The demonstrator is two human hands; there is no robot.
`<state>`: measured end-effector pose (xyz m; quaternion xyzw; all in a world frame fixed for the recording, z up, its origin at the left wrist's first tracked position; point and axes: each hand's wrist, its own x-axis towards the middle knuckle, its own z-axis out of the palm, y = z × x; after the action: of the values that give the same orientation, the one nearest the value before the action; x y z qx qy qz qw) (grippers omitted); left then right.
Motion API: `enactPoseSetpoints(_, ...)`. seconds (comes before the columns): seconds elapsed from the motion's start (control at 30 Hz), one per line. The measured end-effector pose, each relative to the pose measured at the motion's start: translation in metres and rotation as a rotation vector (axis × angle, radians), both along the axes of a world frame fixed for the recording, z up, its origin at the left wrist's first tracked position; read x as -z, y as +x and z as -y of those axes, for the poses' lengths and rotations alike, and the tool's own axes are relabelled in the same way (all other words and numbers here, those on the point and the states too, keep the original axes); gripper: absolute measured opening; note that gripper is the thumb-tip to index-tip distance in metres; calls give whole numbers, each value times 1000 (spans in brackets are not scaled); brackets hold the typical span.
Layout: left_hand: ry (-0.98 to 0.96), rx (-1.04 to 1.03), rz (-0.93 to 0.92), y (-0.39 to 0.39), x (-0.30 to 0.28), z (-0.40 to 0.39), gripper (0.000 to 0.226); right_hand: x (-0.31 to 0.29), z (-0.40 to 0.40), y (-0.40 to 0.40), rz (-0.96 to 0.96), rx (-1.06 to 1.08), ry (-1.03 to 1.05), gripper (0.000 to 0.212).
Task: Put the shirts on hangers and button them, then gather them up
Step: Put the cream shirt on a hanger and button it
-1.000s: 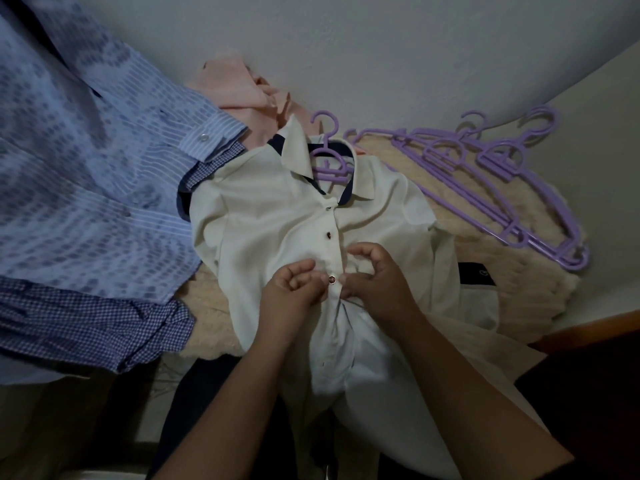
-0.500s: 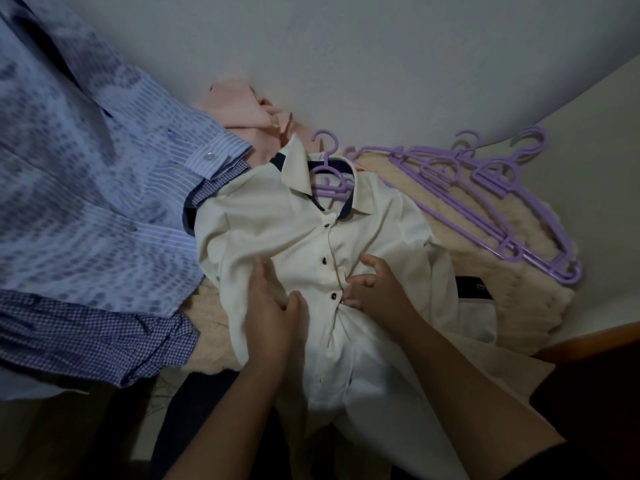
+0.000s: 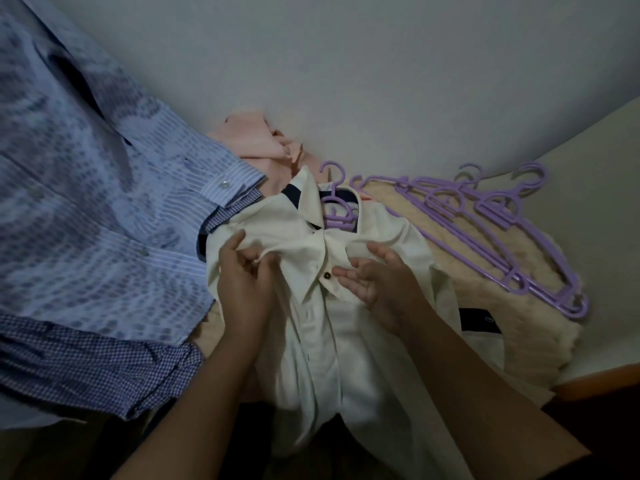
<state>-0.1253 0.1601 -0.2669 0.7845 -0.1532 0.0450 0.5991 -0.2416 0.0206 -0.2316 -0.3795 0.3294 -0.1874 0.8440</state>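
The cream shirt point(image 3: 349, 306) lies face up on a fluffy cream throw point(image 3: 485, 271), already on a purple hanger point(image 3: 337, 209) whose hook pokes out past the navy-lined collar. The placket looks closed down most of its length, and one dark button point(image 3: 326, 275) shows at the chest, just beside the fingers of the right hand.

The left hand point(image 3: 246, 282) has its fingers and thumb curled round a fold of the shirt's front near the shoulder, a grip closed on the cloth and bunching it up. The right hand point(image 3: 377, 278) lies on the other side of the placket with its fingers spread and fairly straight, touching the fabric but not pinching it.

I'd judge the buttoning of this shirt is at or near its end, with the hands now tugging the front straight. Next comes a check of the top button under the collar, which I cannot see, then setting this shirt aside.

To the left lies a heap of blue patterned shirts point(image 3: 86, 237), a peach garment point(image 3: 252, 143) behind them, and spare purple hangers point(image 3: 502, 230) to the right against the wall point(image 3: 346, 64).
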Motion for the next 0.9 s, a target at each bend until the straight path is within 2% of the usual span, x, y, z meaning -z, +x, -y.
enactPoseSetpoints(0.17, 27, 124, 131, 60, -37, 37, 46, -29, 19, 45, 109, 14, -13, 54)
enactPoseSetpoints(0.3, 146, 238, 96, 73, -31, 52, 54, -23, 26, 67, 86, 69, 23, 52)
enactPoseSetpoints(0.4, 109, 290, 56, 58, -10, 50, 62, -1, 17, 62, 45, 76, -18, 47)
enactPoseSetpoints(0.47, 66, 244, 66, 39, 0, 45, 60, 14, 7, 56, 34, 81, -133, 45)
enactPoseSetpoints(0.53, 67, 159, 149, 21, 2, 42, 51, 25, -1, 51, -47, 115, -330, 51)
enactPoseSetpoints(0.63, 87, 214, 299, 0, -2, 43, 37, 32, -10, 48, -142, 172, -673, 52)
enactPoseSetpoints(0.73, 164, 302, 159, -7, -2, 45, 41, 37, -10, 47, -141, 144, -852, 45)
enactPoseSetpoints(0.8, 131, 293, 40, -10, 0, 42, 46, 38, -8, 47, -116, 96, -837, 41)
enactPoseSetpoints(0.9, 79, 262, -42, -10, 3, 37, 43, 39, -5, 50, -93, 12, -781, 41)
